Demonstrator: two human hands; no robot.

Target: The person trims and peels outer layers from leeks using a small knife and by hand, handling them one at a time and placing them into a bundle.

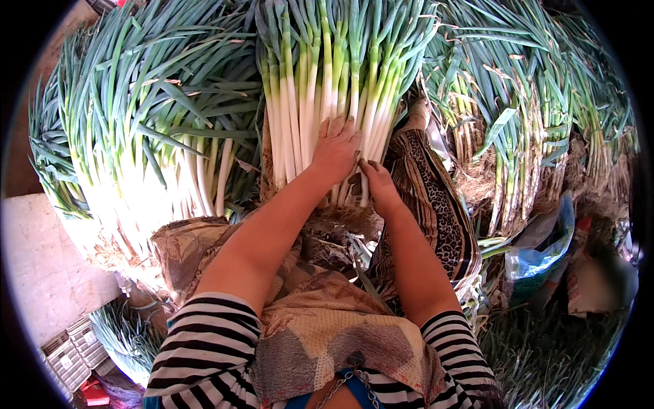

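A wide bundle of long green onions [289, 116] lies in front of me, peeled white stalks toward me and green leaves pointing away. Across the middle of the white stalks my left hand [334, 148] rests flat, its fingers stretched out and apart. My right hand [380, 183] is lower on the right side of the bundle, near the root ends. Its fingers are bent around the lower part of a green onion stalk, partly in shadow. The roots below are mostly dark.
More green onions [112, 150] are heaped at the left, with white stalks. Unpeeled green onions [518, 136] with brown roots stand at the right. A leopard-print cloth [436, 198] covers my right knee. A blue plastic bag [538, 255] and a pale board [54, 259] lie at the sides.
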